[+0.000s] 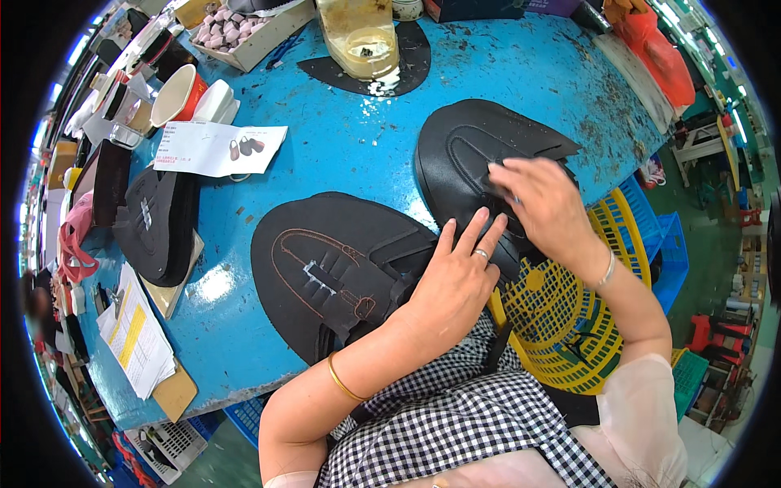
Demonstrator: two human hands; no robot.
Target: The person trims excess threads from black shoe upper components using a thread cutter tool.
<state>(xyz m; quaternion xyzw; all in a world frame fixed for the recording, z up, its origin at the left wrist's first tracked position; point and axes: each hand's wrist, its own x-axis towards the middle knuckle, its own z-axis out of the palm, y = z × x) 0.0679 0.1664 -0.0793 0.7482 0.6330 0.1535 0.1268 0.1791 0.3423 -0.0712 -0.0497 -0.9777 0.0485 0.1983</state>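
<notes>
A: Positions and grip?

B: Left: stitched black stack (281, 224). Centre: left hand (457, 281), fingers straight at the near edge of the glossy black piece (443, 167) on the blue table (350, 146). Right: right hand (543, 205), fingers bent over it; pinch by either hand cannot be determined.

A: Technique?

B: Steady with flat left fingers; avoid creasing.

printed white sheet (218, 149), yellow-marked form (137, 332), text apparently too small

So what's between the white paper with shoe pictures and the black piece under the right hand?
Only blue tabletop shows between the white paper and that black piece, in the head view.
</notes>
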